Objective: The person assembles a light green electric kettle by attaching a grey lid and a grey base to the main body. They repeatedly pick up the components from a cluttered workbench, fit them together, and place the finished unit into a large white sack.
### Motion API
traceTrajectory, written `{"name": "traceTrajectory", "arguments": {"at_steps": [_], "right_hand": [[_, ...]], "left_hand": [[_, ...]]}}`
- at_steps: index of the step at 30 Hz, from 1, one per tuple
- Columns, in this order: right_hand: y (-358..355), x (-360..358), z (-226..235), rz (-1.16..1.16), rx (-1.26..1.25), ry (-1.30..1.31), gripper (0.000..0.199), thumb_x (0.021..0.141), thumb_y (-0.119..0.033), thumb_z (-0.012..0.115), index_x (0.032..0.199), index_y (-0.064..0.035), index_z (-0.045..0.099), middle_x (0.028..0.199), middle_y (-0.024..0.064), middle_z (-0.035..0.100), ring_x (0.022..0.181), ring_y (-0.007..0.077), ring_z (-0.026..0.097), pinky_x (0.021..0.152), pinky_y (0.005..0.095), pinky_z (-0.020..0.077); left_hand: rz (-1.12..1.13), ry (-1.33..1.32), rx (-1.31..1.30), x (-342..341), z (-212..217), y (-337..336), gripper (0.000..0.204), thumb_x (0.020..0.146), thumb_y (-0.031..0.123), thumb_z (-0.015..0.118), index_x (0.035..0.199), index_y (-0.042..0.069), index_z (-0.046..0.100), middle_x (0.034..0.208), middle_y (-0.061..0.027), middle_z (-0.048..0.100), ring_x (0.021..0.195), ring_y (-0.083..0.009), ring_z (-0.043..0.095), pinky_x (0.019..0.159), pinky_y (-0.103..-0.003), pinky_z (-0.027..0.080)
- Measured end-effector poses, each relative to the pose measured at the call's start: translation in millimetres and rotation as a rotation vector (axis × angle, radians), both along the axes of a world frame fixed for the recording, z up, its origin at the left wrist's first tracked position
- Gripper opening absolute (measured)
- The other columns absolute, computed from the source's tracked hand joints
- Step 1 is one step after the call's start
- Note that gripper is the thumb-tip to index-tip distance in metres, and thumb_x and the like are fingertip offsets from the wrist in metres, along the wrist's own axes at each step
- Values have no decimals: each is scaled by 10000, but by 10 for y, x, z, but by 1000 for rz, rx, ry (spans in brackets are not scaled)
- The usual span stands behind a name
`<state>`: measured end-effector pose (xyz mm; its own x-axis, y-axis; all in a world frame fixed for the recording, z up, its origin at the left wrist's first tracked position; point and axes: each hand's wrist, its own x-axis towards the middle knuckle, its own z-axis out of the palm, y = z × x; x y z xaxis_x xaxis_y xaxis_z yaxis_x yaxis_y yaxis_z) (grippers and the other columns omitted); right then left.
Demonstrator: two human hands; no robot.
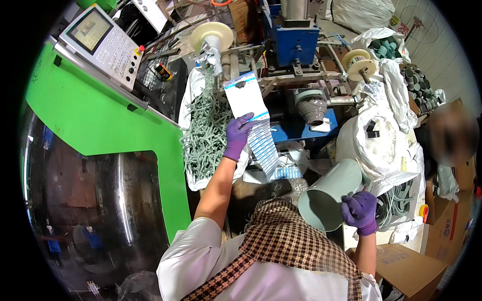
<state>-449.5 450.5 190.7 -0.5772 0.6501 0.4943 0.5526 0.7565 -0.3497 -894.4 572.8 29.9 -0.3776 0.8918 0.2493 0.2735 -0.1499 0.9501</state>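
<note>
My left hand (238,136), in a purple glove, is closed on the edge of a long strip of white-and-blue printed labels (263,145). The strip's upper part stands up toward the machine, while its lower part hangs down in repeated rows. Low on the right, my purple-gloved right hand (360,210) grips the rim of a wide grey-green plastic pipe (335,188). The pipe lies tilted in front of my checked apron, its open end facing me. Beyond the strip, a stepped grey plastic fitting (311,108) sits at the blue machine (296,45).
At left stands a green machine (100,105) with a control panel (103,45). A sack of grey-green plastic strips (206,138) is beside my left arm. White sacks (369,138) and cardboard boxes (409,268) crowd the right. Film reels (213,36) flank the blue machine.
</note>
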Motion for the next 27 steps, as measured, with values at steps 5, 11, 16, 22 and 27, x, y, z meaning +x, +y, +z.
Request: {"name": "traceTrajectory", "arguments": {"at_steps": [5,11,16,22,27], "right_hand": [[-56,-337,263,86,84,-68,139,703,-149,746,771,-86,643,636,32,570,554,198,582,509,330,458],[-391,-610,313,114,222,-183,164,762,-192,720,802,-56,637,620,-2,513,558,151,570,537,271,493],[-836,-992,295,120,310,-216,184,702,-163,649,768,-1,593,605,-2,470,551,139,532,550,276,479],[-1264,-1439,367,169,313,-332,148,760,-156,660,805,-22,618,659,10,532,609,162,583,580,276,493],[-1674,-1646,384,66,292,-392,177,751,-168,650,801,-3,612,649,13,515,589,158,563,558,277,474]], "left_hand": [[-41,178,130,33,89,51,241,804,-23,748,1045,-12,734,988,-77,722,867,-126,656,791,-265,525],[16,100,120,97,199,-265,201,879,-14,673,1073,-61,697,1319,-91,507,974,-151,636,731,-201,520],[-60,197,287,644,1162,-889,163,900,-6,619,1047,-23,687,1262,-136,534,1108,-210,557,836,-276,514],[-980,-459,-598,1326,1843,-715,193,919,127,674,1068,5,669,832,16,619,612,-25,507,540,-173,410],[-1154,-283,-718,1690,1697,-722,149,891,127,717,980,18,669,768,-8,648,566,-40,543,509,-188,425]]}}
